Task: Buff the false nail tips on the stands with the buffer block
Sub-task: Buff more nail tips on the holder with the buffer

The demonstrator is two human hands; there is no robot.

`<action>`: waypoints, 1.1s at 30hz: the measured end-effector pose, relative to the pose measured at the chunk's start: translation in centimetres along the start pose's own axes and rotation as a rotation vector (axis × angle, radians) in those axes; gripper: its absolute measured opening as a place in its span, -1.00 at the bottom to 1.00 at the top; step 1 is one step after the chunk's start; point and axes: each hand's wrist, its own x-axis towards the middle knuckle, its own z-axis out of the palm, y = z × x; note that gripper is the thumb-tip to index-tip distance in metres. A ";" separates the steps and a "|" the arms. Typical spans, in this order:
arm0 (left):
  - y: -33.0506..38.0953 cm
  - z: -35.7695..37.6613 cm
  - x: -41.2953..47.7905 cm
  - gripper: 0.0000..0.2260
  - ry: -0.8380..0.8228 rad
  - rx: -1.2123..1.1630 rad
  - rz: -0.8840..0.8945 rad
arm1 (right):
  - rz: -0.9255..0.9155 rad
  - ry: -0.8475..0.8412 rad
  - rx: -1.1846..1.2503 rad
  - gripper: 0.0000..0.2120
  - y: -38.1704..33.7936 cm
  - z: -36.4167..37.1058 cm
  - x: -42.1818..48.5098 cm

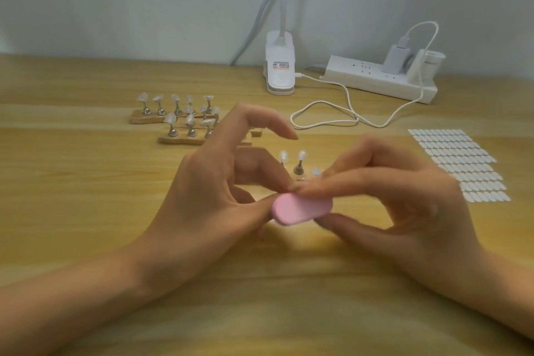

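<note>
Pale wood-grain worktop [86,182] runs back to a plain light wall, and both bare forearms reach in from the lower corners to meet at its middle. The right hand [404,202] pinches the pink oval buffer block [300,208], held just above the worktop with its forefinger laid along the top and its thumb underneath; the other fingers curl loosely behind. The left hand [219,182] stands on edge, thumb and middle finger closed on the block's left end. Its forefinger arches high and free above them. Whether a nail tip sits between those fingers is hidden.

Just behind the hands, two clear false nail tips on small metal stands [299,160] stand upright. Farther back to the left are two wooden bases carrying more nail tips on stands [176,117]. A sheet of white oval stickers [459,165] lies to the right. Against the wall stand a white clip lamp [279,66] and a white power strip [375,78], with a white cable [332,115] looping in front of them.
</note>
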 end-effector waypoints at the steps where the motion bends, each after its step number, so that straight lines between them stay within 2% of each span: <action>1: 0.0 0.0 0.0 -0.59 0.000 0.002 0.004 | 0.000 -0.001 -0.003 -0.76 0.0 0.0 0.0; 4: -0.1 0.0 0.1 -0.60 0.015 -0.019 -0.009 | 0.044 0.051 0.011 -0.76 0.1 -0.1 0.1; 7: 0.0 0.0 0.0 -0.61 0.010 0.000 0.008 | 0.002 0.009 -0.002 -0.76 0.1 -0.1 0.1; 10: -0.1 0.0 0.0 -0.61 0.017 -0.017 -0.006 | 0.055 0.049 0.029 -0.75 0.2 -0.1 0.1; 13: 0.0 0.1 0.1 -0.63 0.008 -0.011 0.002 | 0.013 0.018 0.017 -0.75 0.2 0.0 0.1; 33: -0.1 0.0 0.2 -0.66 0.013 -0.023 -0.022 | 0.034 0.028 0.025 -0.76 0.2 0.0 0.2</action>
